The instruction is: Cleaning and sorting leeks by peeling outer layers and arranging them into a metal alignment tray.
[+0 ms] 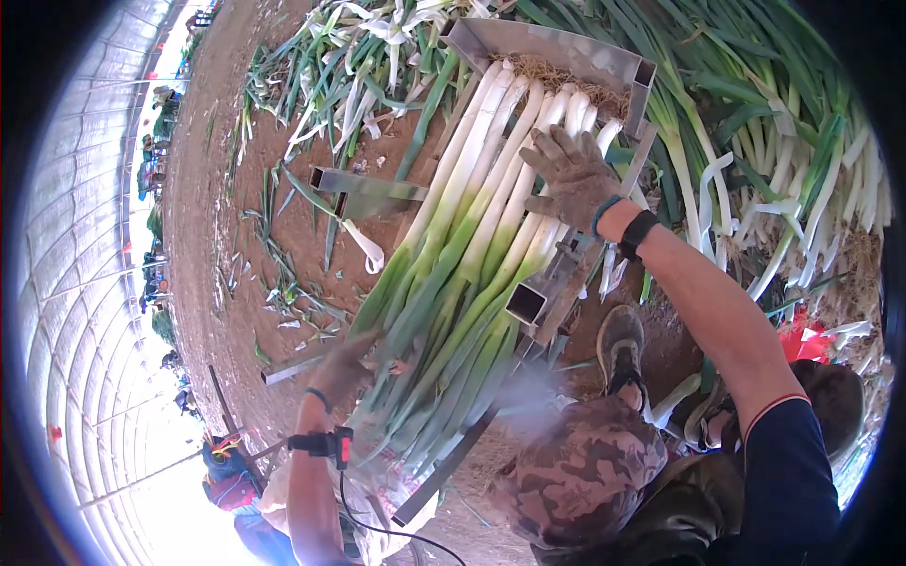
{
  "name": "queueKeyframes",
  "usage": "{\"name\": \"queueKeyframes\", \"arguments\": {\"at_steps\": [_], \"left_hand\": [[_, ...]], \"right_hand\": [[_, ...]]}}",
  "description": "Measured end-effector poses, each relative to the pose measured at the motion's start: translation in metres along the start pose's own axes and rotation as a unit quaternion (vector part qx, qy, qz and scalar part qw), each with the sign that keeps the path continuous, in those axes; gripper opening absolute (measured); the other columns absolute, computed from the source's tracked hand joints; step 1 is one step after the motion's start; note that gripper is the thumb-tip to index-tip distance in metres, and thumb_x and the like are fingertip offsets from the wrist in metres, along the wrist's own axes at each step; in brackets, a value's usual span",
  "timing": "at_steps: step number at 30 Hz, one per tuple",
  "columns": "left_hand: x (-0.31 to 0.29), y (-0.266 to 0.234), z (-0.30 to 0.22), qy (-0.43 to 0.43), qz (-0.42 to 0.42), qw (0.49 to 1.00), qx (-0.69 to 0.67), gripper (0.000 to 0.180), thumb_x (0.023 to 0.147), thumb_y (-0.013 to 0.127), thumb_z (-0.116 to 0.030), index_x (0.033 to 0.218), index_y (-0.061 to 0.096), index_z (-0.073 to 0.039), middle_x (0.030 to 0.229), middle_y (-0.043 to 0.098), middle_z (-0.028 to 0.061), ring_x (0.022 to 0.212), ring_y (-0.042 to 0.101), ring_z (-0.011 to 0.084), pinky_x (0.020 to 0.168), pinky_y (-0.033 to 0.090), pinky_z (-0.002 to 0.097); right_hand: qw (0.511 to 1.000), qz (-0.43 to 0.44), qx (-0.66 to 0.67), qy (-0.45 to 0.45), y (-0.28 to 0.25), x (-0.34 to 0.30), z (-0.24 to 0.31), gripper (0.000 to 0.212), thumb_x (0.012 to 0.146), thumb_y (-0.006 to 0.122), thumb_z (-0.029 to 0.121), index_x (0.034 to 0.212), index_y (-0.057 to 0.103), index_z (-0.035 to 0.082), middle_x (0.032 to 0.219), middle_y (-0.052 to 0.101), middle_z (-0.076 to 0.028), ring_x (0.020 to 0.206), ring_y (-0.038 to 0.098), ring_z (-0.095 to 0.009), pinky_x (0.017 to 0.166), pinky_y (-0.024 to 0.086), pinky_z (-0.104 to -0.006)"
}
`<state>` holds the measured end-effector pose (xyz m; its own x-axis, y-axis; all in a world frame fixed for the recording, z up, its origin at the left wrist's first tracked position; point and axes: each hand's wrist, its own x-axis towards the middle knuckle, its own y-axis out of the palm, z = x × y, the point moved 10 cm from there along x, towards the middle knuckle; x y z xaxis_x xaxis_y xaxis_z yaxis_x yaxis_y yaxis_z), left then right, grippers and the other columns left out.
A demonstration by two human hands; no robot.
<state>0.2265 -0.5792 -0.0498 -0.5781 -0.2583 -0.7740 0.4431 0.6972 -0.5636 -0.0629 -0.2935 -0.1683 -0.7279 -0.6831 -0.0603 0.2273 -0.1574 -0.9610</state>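
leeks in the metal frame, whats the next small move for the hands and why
Probably press the right hand down to snug the white ends against the metal end plate. The leeks lie bunched in the frame, the left hand already on their green leaves, and nothing visibly ties them.

A metal frame [557,57] of square tubing rests on the bare brown soil [203,189] and cradles a bundle of leeks [472,236]. Loose green trimmings [283,283] litter the soil beside it, and a heap of leeks [774,160] lies to the right, apparently straight on the ground.

Leeks [472,236] — white stalks fading to green — grey-brown gloves [571,174], camouflage cap [580,472].
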Motion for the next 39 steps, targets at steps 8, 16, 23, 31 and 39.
{"name": "queueKeyframes", "arguments": {"at_steps": [8,16,23,31,39], "left_hand": [[-0.053,0.037,0.222,-0.200,-0.016,0.957,0.210,0.059,0.084,0.066,-0.010,0.143,0.055,-0.008,0.124,0.068,0.0230,0.109,0.067,0.0318,0.095,0.053,0.0425],[-0.214,-0.142,0.178,-0.296,-0.490,0.802,0.172,0.053,0.089,0.065,-0.015,0.141,0.056,-0.005,0.125,0.067,0.0222,0.103,0.070,0.0292,0.090,0.054,0.0428],[-0.168,-0.168,0.037,-0.038,-0.528,0.848,0.030,0.054,0.091,0.066,-0.016,0.143,0.053,-0.005,0.137,0.061,0.0211,0.111,0.067,0.0247,0.097,0.051,0.0416],[0.003,0.085,-0.208,0.278,-0.234,0.882,0.299,0.065,0.087,0.074,-0.027,0.142,0.049,-0.002,0.141,0.056,0.0231,0.125,0.057,0.0394,0.103,0.047,0.0452],[0.049,0.155,-0.191,0.258,-0.249,0.855,0.375,0.089,0.089,0.068,-0.049,0.156,0.031,-0.004,0.159,0.036,0.0221,0.146,0.037,0.0374,0.114,0.032,0.0550]], "right_hand": [[1.000,0.002,0.009,0.001,0.001,0.000,0.003,0.079,0.095,0.047,0.064,0.159,0.033,0.021,0.168,0.024,-0.010,0.156,0.017,-0.032,0.125,0.013,-0.0582],[0.989,-0.098,0.091,-0.059,-0.037,-0.012,-0.019,0.061,0.094,0.061,0.042,0.147,0.048,0.013,0.155,0.042,-0.016,0.145,0.037,-0.035,0.117,0.031,-0.0545],[0.970,-0.218,0.096,-0.039,-0.078,-0.141,-0.035,0.036,0.089,0.063,0.010,0.125,0.057,0.007,0.125,0.062,-0.015,0.111,0.061,-0.036,0.098,0.049,-0.0475],[0.982,-0.064,0.170,0.056,-0.035,-0.262,-0.071,0.032,0.087,0.063,0.010,0.119,0.062,0.008,0.112,0.067,-0.019,0.094,0.067,-0.039,0.077,0.055,-0.0477],[0.989,-0.021,0.146,0.022,0.012,-0.311,-0.053,0.035,0.089,0.058,0.011,0.125,0.061,0.011,0.106,0.067,-0.014,0.087,0.070,-0.034,0.072,0.059,-0.0430]]}}
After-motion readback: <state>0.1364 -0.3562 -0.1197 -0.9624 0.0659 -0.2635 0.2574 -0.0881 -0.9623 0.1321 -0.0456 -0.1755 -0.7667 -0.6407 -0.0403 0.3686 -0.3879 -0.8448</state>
